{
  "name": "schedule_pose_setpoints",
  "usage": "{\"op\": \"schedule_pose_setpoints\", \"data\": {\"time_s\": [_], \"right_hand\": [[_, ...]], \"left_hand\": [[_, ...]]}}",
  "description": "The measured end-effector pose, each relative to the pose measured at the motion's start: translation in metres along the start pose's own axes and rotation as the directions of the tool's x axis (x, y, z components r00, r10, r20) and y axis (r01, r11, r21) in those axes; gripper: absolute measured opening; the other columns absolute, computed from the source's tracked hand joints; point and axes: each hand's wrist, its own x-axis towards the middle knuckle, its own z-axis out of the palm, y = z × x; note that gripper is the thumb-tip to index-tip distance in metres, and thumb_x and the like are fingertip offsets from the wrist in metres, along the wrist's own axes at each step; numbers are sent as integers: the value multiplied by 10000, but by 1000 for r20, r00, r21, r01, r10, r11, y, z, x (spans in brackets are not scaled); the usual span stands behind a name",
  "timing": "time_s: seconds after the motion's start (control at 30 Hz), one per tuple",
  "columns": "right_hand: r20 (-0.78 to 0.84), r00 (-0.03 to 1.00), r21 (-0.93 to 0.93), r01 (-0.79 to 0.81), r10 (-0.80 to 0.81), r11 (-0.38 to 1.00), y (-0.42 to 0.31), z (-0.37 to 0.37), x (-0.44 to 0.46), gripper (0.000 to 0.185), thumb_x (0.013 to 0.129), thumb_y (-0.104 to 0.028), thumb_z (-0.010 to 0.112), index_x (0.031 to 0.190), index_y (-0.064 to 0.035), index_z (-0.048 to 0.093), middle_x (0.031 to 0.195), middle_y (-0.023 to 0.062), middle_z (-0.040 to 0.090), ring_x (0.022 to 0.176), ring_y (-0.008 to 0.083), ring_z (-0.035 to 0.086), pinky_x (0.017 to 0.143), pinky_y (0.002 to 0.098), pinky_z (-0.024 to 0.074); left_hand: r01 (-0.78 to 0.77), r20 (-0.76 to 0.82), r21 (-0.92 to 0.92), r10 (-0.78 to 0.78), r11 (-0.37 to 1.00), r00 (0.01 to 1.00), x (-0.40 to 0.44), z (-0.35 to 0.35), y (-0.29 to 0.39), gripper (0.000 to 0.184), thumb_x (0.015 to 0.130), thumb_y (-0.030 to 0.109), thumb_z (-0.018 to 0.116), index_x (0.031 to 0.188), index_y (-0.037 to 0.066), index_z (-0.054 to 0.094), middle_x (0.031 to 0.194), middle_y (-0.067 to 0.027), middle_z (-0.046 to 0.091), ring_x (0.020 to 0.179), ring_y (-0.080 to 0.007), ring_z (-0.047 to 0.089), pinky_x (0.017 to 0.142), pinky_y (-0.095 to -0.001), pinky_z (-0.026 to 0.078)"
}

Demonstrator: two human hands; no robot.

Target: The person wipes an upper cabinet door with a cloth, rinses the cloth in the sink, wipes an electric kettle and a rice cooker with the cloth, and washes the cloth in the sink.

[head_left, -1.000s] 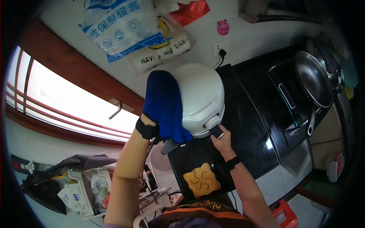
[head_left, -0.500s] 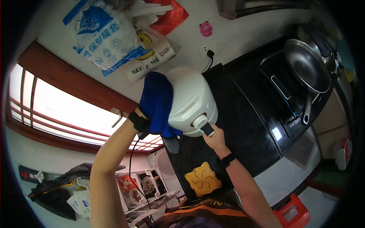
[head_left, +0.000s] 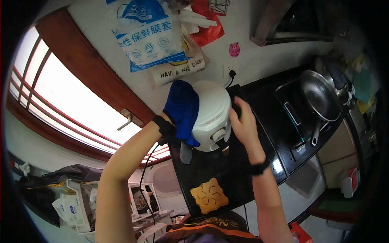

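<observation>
A white appliance [head_left: 212,103] that looks like an air fryer stands on the black counter, with a round white knob [head_left: 219,135] and a dark handle [head_left: 222,144] at its front. A blue cloth [head_left: 184,107] lies against its left side and covers my left hand; only the wrist with a black band shows, and the fingers are hidden. My right hand [head_left: 244,123] is at the right side of the appliance, thumb and fingers apart, holding nothing. Whether its fingertips touch the housing I cannot tell. A grey flap [head_left: 186,154] hangs below the cloth.
A yellow pastry-shaped mat [head_left: 209,196] lies near the counter's front edge. Rightward, a frying pan [head_left: 320,95] rests on the cooktop [head_left: 289,105]. Plastic bags [head_left: 152,34] hang on the wall above, a plug [head_left: 232,73] sits in the socket, and a window handle [head_left: 127,119] juts out at left.
My right hand has let go of the front handle and moved up to the appliance's right side. My left hand stays under the blue cloth at the left side. The camera view has shifted.
</observation>
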Motion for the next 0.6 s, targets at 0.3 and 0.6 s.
{"op": "schedule_pose_setpoints", "data": {"time_s": [0.3, 0.6], "right_hand": [[17, 998, -138, -61, 63, 989, 0, 53, 37, 437, 927, -127, 443, 1289, 115, 403, 1265, 312, 481, 1168, 438, 483, 985, 442, 399], [33, 995, -124, -93, 97, 988, 0, 50, 36, 493, 913, -95, 438, 1348, 111, 331, 1289, 313, 468, 1180, 436, 479, 996, 436, 388]], "left_hand": [[-89, -368, -62, 60, 994, 928, 12, 45, -35, 176, 760, 145, 574, 862, 5, 605, 887, -205, 576, 834, -373, 545, 772, -455, 415], [-38, -383, -41, 20, 998, 923, 45, 6, 19, 267, 741, 172, 615, 962, 24, 631, 965, -183, 604, 888, -360, 579, 809, -401, 461]]}}
